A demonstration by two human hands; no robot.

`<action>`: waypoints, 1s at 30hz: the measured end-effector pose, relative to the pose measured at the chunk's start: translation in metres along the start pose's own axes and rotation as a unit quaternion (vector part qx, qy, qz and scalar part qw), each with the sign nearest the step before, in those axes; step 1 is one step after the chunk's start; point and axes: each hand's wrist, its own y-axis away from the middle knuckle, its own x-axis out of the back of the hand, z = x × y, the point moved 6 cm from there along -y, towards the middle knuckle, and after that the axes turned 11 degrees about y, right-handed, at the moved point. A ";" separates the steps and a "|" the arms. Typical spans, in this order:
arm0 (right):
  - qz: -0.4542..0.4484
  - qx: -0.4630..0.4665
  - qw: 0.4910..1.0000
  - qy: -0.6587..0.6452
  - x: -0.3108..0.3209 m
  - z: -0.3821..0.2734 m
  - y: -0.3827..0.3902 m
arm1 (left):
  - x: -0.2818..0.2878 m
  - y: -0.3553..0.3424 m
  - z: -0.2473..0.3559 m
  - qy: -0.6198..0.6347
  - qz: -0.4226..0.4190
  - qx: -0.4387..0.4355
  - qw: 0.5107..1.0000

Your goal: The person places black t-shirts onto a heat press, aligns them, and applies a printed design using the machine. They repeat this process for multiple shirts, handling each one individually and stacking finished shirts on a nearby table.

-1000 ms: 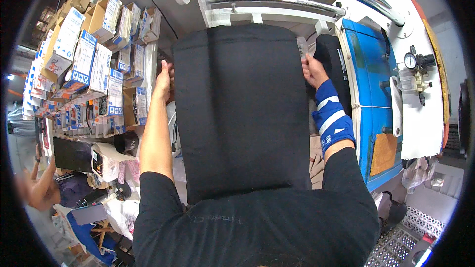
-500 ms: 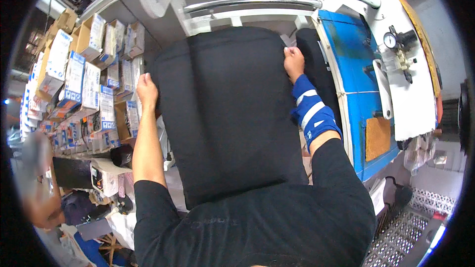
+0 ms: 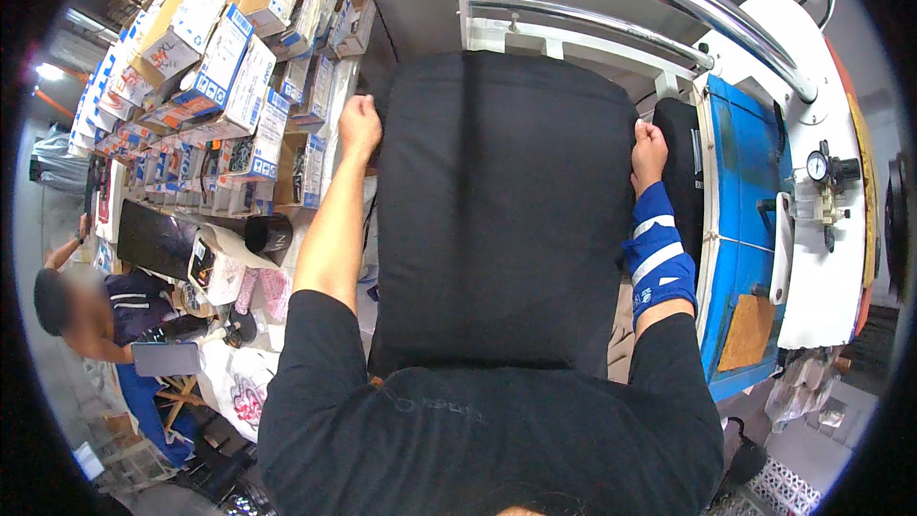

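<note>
While my left hand (image 3: 360,127) and right hand (image 3: 650,155) look closed on opposite edges of the black cloth (image 3: 535,220) spread between them, I judge uneven pulling could skew it; slack could deepen its long crease (image 3: 465,153).

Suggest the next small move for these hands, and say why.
Perhaps ease the left hand and right hand slightly apart to tauten the black cloth: they are at its opposite side edges, and a dark lengthwise band on it may be a crease.
</note>
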 end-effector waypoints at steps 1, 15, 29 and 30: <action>-0.004 0.006 1.000 0.004 0.001 -0.004 0.002 | 0.008 0.000 0.006 0.017 0.028 0.008 0.999; -0.031 -0.016 0.999 0.030 -0.021 0.030 -0.008 | -0.033 0.002 -0.024 0.000 -0.106 0.024 0.994; -0.013 0.048 0.966 0.255 -0.005 -0.004 -0.011 | -0.010 0.001 0.000 -0.023 0.005 -0.030 0.999; 0.031 0.074 0.939 0.334 0.000 -0.023 -0.008 | -0.005 0.000 0.012 -0.055 0.041 -0.057 0.996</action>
